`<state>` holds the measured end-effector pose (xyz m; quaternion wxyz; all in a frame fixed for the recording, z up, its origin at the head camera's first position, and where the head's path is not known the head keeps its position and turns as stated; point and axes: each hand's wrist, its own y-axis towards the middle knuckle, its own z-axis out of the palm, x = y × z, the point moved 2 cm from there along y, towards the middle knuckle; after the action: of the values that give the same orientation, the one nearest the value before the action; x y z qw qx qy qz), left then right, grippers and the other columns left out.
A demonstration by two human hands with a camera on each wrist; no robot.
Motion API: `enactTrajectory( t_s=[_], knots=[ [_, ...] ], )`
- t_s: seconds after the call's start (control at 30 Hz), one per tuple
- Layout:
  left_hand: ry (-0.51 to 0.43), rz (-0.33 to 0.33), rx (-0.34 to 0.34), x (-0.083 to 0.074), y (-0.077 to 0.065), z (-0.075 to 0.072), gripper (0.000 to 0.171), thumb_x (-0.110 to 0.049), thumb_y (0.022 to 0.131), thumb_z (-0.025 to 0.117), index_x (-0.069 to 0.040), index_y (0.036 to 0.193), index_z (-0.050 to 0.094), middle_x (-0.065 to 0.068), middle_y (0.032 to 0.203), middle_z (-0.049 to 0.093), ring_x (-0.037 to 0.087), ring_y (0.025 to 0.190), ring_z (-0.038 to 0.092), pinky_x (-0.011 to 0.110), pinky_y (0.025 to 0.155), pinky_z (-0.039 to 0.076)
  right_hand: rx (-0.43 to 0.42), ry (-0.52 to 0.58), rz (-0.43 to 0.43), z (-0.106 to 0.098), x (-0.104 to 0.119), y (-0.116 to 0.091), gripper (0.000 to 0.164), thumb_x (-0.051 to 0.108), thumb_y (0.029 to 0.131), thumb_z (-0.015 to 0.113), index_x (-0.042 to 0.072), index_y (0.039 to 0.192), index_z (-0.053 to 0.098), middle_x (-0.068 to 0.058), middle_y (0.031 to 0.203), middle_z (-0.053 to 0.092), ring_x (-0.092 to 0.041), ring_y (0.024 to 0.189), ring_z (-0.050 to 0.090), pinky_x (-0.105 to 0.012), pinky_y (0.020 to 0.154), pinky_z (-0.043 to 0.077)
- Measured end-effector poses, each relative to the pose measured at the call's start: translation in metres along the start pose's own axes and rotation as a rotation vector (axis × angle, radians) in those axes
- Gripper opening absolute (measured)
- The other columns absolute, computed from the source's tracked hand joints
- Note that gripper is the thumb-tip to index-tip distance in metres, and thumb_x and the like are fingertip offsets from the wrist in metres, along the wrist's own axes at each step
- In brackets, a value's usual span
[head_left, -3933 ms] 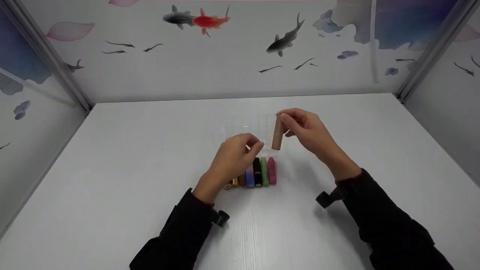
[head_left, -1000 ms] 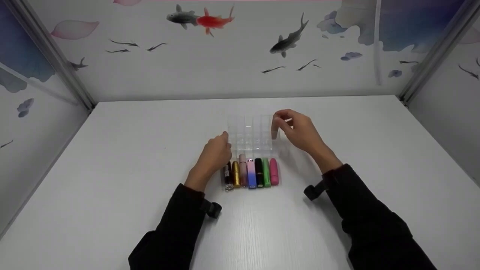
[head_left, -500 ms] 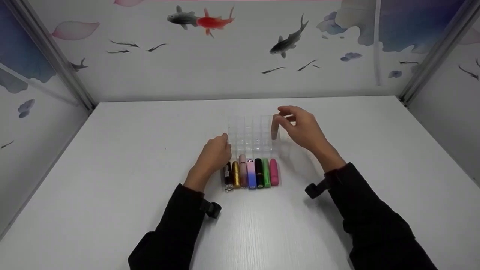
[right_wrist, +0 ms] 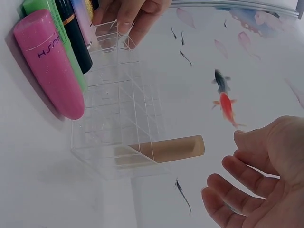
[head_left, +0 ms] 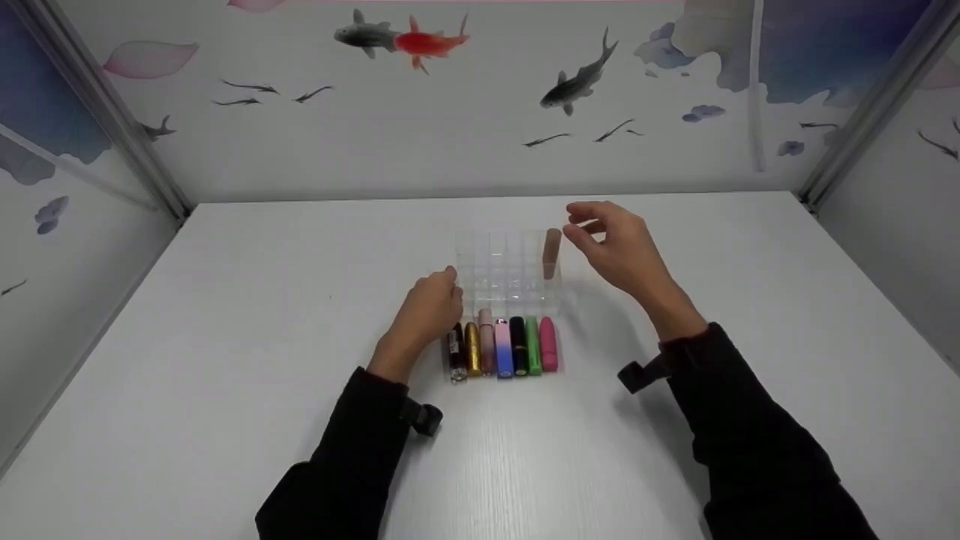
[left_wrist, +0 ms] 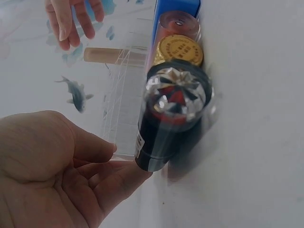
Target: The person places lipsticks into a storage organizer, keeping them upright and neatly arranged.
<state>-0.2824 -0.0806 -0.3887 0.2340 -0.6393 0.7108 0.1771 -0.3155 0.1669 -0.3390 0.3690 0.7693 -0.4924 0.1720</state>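
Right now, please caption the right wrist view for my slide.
Tan cylindrical tube in a clear plastic compartmented organizer, the empty right hand nearby.

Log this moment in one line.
left hand: grips clear holder; right hand: empty, not touching brown tube; brown tube: standing in holder's back right slot; seven other tubes: lying in row before holder
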Motion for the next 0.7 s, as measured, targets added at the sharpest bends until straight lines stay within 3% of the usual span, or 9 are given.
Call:
enactTrajectory(
  t_s=[0.13, 0.27, 0.43, 0.7],
  knots=[
    [-0.011, -0.010, 0.008, 0.000, 0.000, -0.001, 0.027, -0.012, 0.099, 0.040, 0.002, 0.116, 0.057, 0.011, 0.086, 0.059, 0.017, 0.068, 0.052, 0.026, 0.058, 0.042, 0.017, -0.047, 0.021, 0.000, 0.001, -0.001, 0.032, 0.027, 0.093, 0.059, 0.006, 0.118, 0.061, -0.011, 0.110, 0.064, -0.026, 0.093, 0.065, -0.041, 0.081, 0.052],
    [-0.034, -0.022, 0.003, 0.000, 0.000, -0.002, 0.023, -0.012, 0.098, 0.042, 0.000, 0.101, 0.061, 0.005, 0.074, 0.051, 0.016, 0.065, 0.049, 0.025, 0.055, 0.039, 0.093, -0.126, 0.090, 0.001, -0.002, -0.002, 0.030, 0.033, 0.094, 0.056, 0.007, 0.108, 0.064, -0.009, 0.103, 0.067, -0.024, 0.085, 0.063, -0.039, 0.073, 0.051],
    [-0.058, -0.042, 0.002, 0.001, -0.001, -0.002, 0.025, -0.013, 0.098, 0.043, 0.000, 0.101, 0.064, 0.003, 0.072, 0.050, 0.014, 0.063, 0.048, 0.024, 0.054, 0.038, 0.251, -0.231, 0.180, 0.007, -0.006, -0.003, 0.032, 0.034, 0.094, 0.056, 0.006, 0.105, 0.066, -0.009, 0.096, 0.067, -0.022, 0.082, 0.057, -0.036, 0.071, 0.046],
    [-0.066, -0.040, -0.007, 0.000, -0.002, -0.003, 0.025, -0.013, 0.098, 0.044, 0.000, 0.095, 0.064, 0.002, 0.069, 0.047, 0.015, 0.062, 0.047, 0.025, 0.053, 0.037, 0.532, -0.309, 0.290, 0.019, -0.014, -0.008, 0.037, 0.036, 0.095, 0.052, 0.004, 0.090, 0.069, -0.006, 0.069, 0.060, -0.016, 0.060, 0.053, -0.026, 0.053, 0.041]
  ],
)
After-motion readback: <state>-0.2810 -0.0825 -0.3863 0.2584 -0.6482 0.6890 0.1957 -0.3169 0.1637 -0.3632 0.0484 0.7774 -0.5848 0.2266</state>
